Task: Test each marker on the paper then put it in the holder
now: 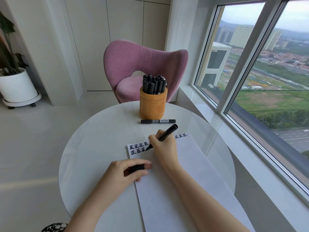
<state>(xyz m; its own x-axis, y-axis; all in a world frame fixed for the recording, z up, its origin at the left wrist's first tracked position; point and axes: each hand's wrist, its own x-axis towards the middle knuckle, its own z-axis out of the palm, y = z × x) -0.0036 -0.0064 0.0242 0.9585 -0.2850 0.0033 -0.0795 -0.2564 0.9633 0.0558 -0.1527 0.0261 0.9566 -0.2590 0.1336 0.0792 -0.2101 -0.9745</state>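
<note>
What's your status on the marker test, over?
Right hand grips uncapped marker, tip on paper, second row of marks. Left hand holds cap, resting on paper edge. Holder crowded; one capped marker lies before it.

Right hand grips a black marker, tip on the paper at its second row of marks. Left hand holds the cap at the paper's left edge. Another marker lies before the full holder near the bench's far edge.
</note>
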